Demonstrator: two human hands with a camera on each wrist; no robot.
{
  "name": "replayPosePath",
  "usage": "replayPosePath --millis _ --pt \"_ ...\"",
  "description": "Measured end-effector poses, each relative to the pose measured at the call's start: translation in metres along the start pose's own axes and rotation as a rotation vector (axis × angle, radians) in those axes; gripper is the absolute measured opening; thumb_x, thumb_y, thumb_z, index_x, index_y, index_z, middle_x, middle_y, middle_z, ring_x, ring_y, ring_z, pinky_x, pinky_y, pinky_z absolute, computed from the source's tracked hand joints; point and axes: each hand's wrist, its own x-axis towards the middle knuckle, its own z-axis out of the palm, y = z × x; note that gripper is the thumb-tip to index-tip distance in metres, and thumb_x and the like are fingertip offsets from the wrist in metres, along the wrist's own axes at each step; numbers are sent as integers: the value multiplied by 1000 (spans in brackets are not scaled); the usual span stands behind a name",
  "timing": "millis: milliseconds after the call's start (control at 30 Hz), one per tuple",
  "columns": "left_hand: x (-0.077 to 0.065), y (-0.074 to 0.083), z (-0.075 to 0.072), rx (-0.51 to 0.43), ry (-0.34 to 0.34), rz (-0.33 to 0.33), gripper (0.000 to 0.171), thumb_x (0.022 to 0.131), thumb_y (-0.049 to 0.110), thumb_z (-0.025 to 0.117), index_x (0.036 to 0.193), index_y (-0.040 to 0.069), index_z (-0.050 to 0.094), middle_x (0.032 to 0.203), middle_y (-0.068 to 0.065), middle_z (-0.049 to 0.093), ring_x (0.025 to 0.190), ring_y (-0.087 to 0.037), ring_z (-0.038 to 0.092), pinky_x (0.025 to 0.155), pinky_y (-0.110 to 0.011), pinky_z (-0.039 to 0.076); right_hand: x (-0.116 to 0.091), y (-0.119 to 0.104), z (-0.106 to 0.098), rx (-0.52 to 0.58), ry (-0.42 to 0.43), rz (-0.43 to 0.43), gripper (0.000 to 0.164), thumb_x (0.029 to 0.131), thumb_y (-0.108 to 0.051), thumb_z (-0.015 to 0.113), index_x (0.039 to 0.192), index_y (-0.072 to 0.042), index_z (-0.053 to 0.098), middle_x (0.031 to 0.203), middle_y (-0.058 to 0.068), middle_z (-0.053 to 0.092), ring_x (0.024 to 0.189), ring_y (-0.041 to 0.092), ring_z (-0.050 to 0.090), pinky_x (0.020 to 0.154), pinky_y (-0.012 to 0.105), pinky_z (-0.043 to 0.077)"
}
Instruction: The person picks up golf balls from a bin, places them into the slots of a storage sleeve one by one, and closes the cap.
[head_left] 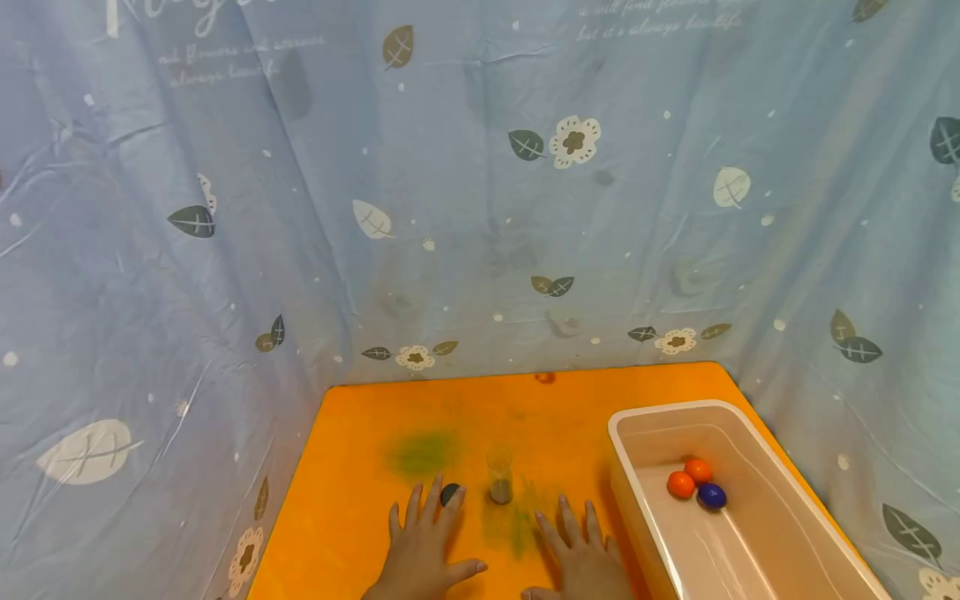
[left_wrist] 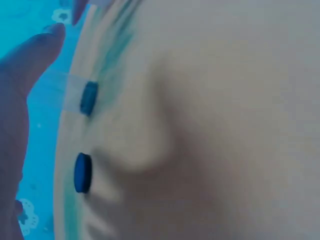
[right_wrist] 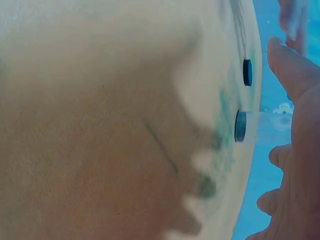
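Note:
A small clear cylinder (head_left: 499, 468) stands upright on the orange table with something dark at its base. Left of it lies a round black disc, like a cap (head_left: 450, 494). My left hand (head_left: 423, 550), fingers spread, is over the table just in front of the disc; its index fingertip overlaps the disc's edge in the head view. To the right of the cylinder, my right hand (head_left: 585, 562) is also spread and holds nothing. Both wrist views show the disc (left_wrist: 83, 172) and the see-through cylinder (right_wrist: 265, 127) apart from the hands.
At the right stands a white plastic tub (head_left: 637, 475) holding two orange balls (head_left: 681, 485) and a dark blue one (head_left: 712, 497). The orange table (head_left: 360, 417) bears green smudges (head_left: 423, 452). A blue patterned curtain (head_left: 480, 208) closes off the back and sides.

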Motion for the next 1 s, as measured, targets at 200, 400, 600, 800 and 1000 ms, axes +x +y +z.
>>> replayPosePath --millis 200,400,600,800,1000 --pt "37 5 -7 -241 25 -33 112 68 81 58 153 33 3 156 -5 18 135 -37 26 91 -73 20 -5 -5 -3 0 -84 37 95 69 -90 37 148 -38 32 157 9 15 137 52 7 88 78 18" --pt "69 16 5 -759 -9 -81 105 71 61 75 150 41 8 153 4 23 135 -33 28 97 -64 31 -6 -10 -8 -26 -116 43 109 56 -97 36 150 -43 24 157 9 17 138 49 7 91 75 22" --pt "99 33 30 -979 50 -34 101 72 47 81 149 41 15 148 -2 34 130 -25 38 99 -51 37 -4 -14 -13 -14 -159 46 115 51 -99 35 150 -42 22 157 9 16 136 52 8 88 75 26" --pt "117 49 50 -1107 103 11 77 80 30 80 141 33 33 124 -9 55 113 -25 54 87 -37 48 -6 -20 -14 -47 -90 23 115 50 -100 32 150 -46 13 158 6 13 137 49 13 85 72 33" --pt "122 53 60 -1128 137 10 47 84 18 76 122 23 49 106 -13 57 93 -23 62 81 -31 51 -8 -26 -31 -59 25 -41 102 63 -94 33 151 -43 17 157 6 16 135 47 22 80 67 41"
